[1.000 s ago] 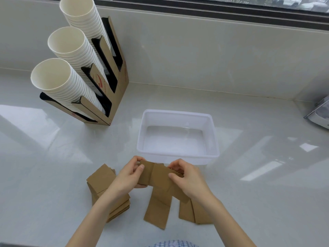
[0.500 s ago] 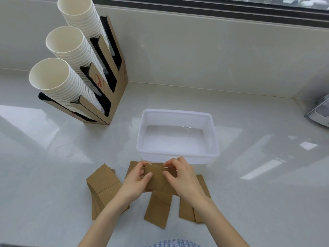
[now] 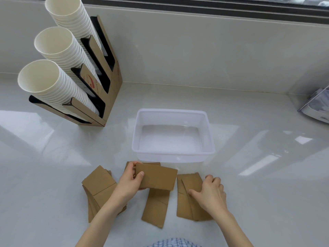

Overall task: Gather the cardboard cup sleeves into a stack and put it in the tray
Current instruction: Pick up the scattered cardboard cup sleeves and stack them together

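A small stack of flat brown cardboard sleeves (image 3: 157,178) is gripped at its left end by my left hand (image 3: 130,182), just in front of the clear plastic tray (image 3: 173,153). The tray holds nothing. My right hand (image 3: 210,193) rests flat, fingers spread, on two overlapping sleeves (image 3: 188,198) lying on the counter to the right. One more sleeve (image 3: 156,209) lies under the held stack. A fanned pile of sleeves (image 3: 99,186) sits at the left, partly hidden by my left forearm.
A cardboard holder (image 3: 106,77) with three slanted columns of white paper cups (image 3: 53,82) stands at the back left. A grey-white appliance (image 3: 316,106) sits at the right edge. The wall runs close behind the tray.
My right hand let go of the held sleeves and moved right and down onto the two sleeves on the counter. My left hand keeps the stack.
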